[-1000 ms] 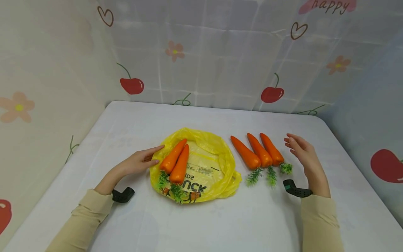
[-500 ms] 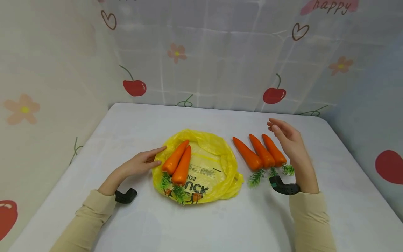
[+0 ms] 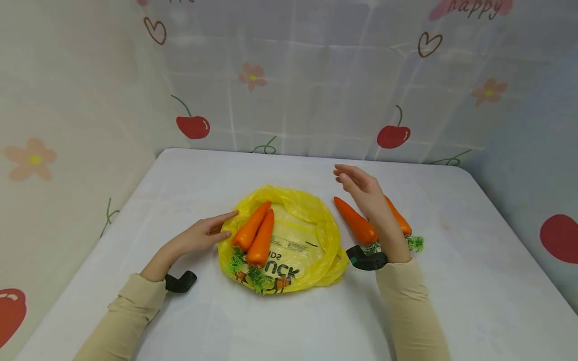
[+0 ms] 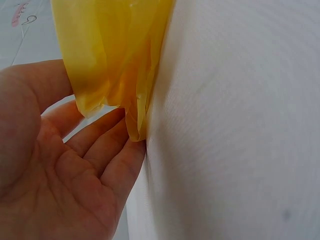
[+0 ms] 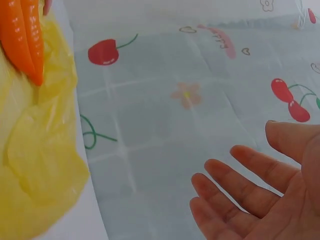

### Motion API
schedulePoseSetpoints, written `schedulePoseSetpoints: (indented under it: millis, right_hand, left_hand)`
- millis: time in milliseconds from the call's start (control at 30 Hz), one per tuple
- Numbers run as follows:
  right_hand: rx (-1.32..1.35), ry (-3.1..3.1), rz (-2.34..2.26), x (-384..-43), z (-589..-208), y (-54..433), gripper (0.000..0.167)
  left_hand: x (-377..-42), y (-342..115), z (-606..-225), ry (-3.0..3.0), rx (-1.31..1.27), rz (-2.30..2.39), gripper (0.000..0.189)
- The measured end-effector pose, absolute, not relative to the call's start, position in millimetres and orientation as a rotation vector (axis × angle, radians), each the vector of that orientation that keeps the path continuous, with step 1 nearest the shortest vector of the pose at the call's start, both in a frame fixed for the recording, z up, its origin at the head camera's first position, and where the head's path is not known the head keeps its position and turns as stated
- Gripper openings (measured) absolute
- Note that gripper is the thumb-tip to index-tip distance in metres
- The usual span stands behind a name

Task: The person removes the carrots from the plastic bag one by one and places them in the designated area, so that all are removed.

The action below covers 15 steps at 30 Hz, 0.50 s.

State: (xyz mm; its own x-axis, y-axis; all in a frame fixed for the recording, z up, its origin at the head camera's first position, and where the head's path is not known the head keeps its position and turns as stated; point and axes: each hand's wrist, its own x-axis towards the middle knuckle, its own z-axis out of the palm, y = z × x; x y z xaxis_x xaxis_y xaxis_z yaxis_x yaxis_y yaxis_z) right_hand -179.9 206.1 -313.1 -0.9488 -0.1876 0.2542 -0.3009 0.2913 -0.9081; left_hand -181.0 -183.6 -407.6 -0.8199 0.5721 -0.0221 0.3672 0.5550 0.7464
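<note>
A yellow plastic bag [image 3: 328, 233] lies spread on the table with its mouth rolled outward. Two orange carrots [image 3: 260, 245] with green leafy tops rest side by side on its left part. My left hand [image 3: 198, 235] touches the bag's left edge, thumb and fingers apart; the left wrist view has the yellow film at its fingers. My right hand [image 3: 365, 193] is raised right of the bag, fingers loosely extended and holding nothing. Beneath it lie a left carrot [image 3: 355, 220] and a right carrot [image 3: 398, 218], partly covered; the middle carrot is hidden by hand and forearm.
A white-covered table [image 3: 289, 326] carries everything. Behind it hangs a pale curtain [image 3: 307, 90] printed with cherries, hearts and flowers, with similar printed sheets at both sides. Each wrist wears a black camera band [image 3: 180, 282].
My right hand has moved left from beside the rightmost carrot, across the row toward the bag. The left hand stays at the bag's edge, and the carrots keep their places.
</note>
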Motion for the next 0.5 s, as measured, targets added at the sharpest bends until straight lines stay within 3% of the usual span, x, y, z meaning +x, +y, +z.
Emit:
schedulePoseSetpoints:
  millis: [500]
  right_hand:
    - [0.589, -2.5, 1.874, -179, -339, 143, 0.04]
  left_hand:
    - [-179, -184, -407, 2.527, 0.775, 1.114, 0.056]
